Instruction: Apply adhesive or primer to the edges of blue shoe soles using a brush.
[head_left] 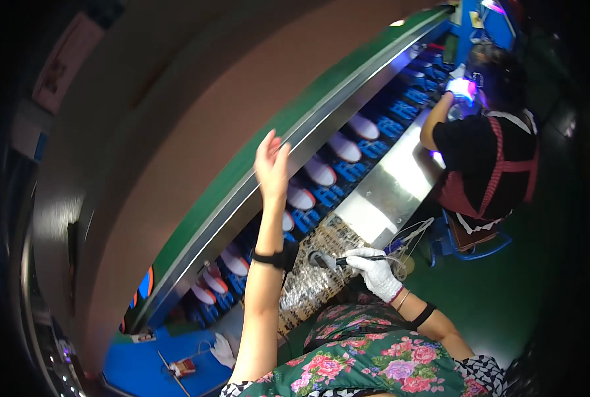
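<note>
My bare left hand (272, 165) is stretched over the metal rail (225, 228) along the conveyor, its fingers loosely bent and apart with nothing in them. Beyond and beside it, white shoe soles with orange edges (321, 171) sit in a row on the conveyor, next to blue racks (351, 173). My right hand (377, 272) wears a white knitted glove and is closed round the black handle of a brush (340, 262). The brush's round grey head points left, over a worktop covered in stained, glossy plastic film (315, 281).
At the far right a co-worker (500, 145) sits on a blue-framed chair (473, 245), gloved hands under violet light. A bare metal worktop (374, 215) lies between us. A blue table (133, 367) at lower left holds a white glove (223, 349) and a small red-brown packet (182, 367).
</note>
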A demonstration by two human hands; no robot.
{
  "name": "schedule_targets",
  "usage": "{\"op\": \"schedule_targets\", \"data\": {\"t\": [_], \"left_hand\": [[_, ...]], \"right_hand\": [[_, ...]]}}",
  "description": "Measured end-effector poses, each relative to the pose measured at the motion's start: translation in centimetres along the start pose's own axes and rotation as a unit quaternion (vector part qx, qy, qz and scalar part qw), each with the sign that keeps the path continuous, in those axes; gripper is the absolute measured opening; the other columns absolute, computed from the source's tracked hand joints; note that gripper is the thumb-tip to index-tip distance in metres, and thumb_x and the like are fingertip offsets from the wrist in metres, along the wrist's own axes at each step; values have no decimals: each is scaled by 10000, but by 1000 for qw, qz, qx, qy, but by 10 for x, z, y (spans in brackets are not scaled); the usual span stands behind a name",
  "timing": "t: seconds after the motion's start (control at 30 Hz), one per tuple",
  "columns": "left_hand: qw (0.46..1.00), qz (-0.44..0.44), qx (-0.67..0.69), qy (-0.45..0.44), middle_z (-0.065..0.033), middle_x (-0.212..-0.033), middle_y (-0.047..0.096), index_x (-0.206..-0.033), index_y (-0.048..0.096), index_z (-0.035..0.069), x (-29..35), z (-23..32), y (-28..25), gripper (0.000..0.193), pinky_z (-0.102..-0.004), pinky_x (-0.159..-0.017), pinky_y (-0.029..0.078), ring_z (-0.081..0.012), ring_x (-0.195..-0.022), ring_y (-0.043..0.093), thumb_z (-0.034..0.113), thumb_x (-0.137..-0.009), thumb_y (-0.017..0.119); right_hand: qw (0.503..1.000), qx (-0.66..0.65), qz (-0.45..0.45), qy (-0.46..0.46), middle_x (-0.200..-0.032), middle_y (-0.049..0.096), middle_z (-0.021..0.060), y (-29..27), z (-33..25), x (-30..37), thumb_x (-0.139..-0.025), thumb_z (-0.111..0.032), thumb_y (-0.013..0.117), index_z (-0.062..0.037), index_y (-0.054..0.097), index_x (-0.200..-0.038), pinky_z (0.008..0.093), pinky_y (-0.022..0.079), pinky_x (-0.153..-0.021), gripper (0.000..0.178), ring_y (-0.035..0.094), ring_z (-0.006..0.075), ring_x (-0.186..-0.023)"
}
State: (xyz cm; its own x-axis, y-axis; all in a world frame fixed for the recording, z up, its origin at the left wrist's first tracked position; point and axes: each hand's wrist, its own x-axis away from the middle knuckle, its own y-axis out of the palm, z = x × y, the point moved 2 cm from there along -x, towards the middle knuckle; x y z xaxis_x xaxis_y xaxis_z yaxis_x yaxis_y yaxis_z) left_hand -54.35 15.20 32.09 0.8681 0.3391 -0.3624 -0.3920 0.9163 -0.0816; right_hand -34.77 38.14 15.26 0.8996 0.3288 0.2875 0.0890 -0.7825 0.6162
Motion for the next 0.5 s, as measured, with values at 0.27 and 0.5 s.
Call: {"op": "schedule_targets", "data": {"t": [0.27,0.5], "left_hand": [[909,-19,-410,73,-361,-1390,539,-1600,219,-15,-170,-47,182,1037,-534,-1097,425,-520,-1284,518,534,-875,717],[836,41,-539,-96,-239,-1522,433,-1521,394,347,-252,-92,189,834,-583,-1101,382,-467,-1386,434,618,-814,745]], "right_hand": [[993,-13,103,-58,-893,750,58,-36,-31,31,-911,-18,700,19,757,-1046,235,511,-655,151,652,98,-733],[984,-25,171,-41,-899,753,31,-68,-46,52,-897,-44,736,11,771,-1070,214,496,-676,185,642,75,-736]]}}
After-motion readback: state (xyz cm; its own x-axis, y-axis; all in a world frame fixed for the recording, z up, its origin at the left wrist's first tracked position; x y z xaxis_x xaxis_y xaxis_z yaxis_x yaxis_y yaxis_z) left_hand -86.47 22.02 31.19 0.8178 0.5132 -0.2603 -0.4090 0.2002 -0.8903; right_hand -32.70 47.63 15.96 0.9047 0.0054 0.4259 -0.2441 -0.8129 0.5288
